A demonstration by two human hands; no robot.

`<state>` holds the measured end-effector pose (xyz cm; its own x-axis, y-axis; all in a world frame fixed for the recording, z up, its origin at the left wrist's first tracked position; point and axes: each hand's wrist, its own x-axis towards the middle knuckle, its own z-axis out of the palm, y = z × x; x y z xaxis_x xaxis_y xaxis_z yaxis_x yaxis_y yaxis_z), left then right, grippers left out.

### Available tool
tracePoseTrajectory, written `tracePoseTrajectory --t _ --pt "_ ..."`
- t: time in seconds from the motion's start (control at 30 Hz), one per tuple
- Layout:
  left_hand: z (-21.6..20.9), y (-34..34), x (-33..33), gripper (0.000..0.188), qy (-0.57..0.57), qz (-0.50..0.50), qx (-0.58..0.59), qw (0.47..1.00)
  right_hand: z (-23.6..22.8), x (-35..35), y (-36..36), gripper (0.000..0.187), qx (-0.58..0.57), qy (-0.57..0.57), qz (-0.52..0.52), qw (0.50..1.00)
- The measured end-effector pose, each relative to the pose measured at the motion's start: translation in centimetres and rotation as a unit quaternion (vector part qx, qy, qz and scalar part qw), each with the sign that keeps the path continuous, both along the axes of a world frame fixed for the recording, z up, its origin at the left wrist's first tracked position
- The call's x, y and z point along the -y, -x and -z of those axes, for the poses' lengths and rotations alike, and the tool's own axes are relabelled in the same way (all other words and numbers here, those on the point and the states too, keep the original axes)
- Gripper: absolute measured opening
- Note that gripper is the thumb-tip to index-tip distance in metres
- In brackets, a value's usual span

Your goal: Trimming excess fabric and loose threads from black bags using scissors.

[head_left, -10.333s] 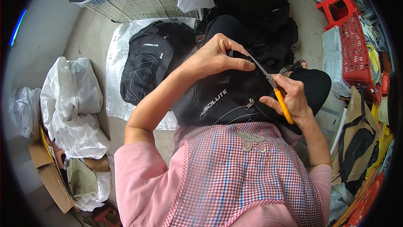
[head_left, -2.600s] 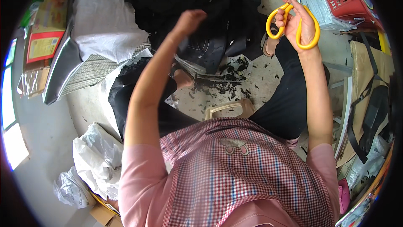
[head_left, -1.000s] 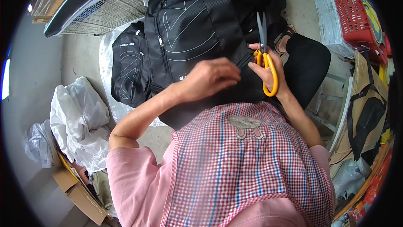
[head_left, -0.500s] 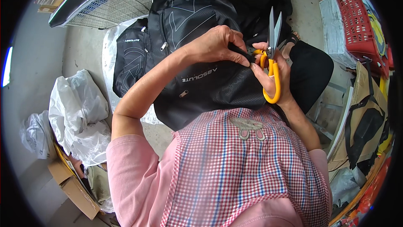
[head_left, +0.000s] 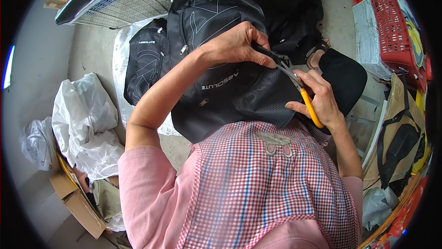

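Across my lap lies a black backpack [head_left: 258, 99] with grey piping and silver zip pulls. My left hand [head_left: 244, 44] pinches a black strap [head_left: 269, 56] of it, fingers closed over the fabric. Scissors [head_left: 310, 104] with yellow handles are in my right hand [head_left: 320, 97], their blades pointing up and left. The blade tips meet the strap close to my left fingertips; whether the blades are parted there I cannot make out. One small black bag part [head_left: 146, 58] with a zip rests at the left of the backpack.
More black bags [head_left: 290, 9] are heaped beyond the backpack. A wire rack [head_left: 126, 7] stands far left, crumpled white plastic bags [head_left: 87, 115] at left. On the right are a red basket [head_left: 391, 23] and cardboard [head_left: 403, 120] with black straps.
The scissors have swung from pointing upward to pointing left, with their blades now at the strap. My right hand has shifted a little right and down; my left still pinches the strap.
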<state>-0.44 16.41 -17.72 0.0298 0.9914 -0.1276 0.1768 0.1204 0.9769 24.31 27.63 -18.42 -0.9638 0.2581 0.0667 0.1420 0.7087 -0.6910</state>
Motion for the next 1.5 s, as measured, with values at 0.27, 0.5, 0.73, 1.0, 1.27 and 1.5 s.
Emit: tracePoseTrajectory --t 0.27,0.5,0.73,1.0,1.27,1.5 --pt "-0.2 0.0 -0.3 0.017 -0.009 0.019 -0.031 0.999 -0.2 -0.2 -0.2 0.046 -0.009 -0.001 -0.021 1.0" --pt "-0.2 -0.3 -0.5 0.016 -0.002 0.023 -0.032 0.999 0.5 0.2 -0.2 0.035 -0.026 -0.02 -0.012 0.999" --pt "0.0 -0.4 -0.6 0.016 0.018 0.034 -0.04 0.998 1.7 1.0 -0.1 0.025 -0.063 0.025 0.006 0.998" --pt "0.1 -0.5 -1.1 0.018 0.045 0.039 -0.057 0.997 2.7 2.0 -0.4 0.016 -0.082 0.092 0.033 0.992" --pt "-3.7 1.8 -4.7 0.017 -0.412 -0.05 -0.463 0.784 4.2 -0.6 -1.5 0.037 -0.16 0.311 0.19 0.917" --pt "-16.8 3.9 -8.0 0.007 -0.434 -0.169 -0.217 0.858 4.3 -1.6 -0.4 0.047 -0.248 0.497 0.165 0.815"
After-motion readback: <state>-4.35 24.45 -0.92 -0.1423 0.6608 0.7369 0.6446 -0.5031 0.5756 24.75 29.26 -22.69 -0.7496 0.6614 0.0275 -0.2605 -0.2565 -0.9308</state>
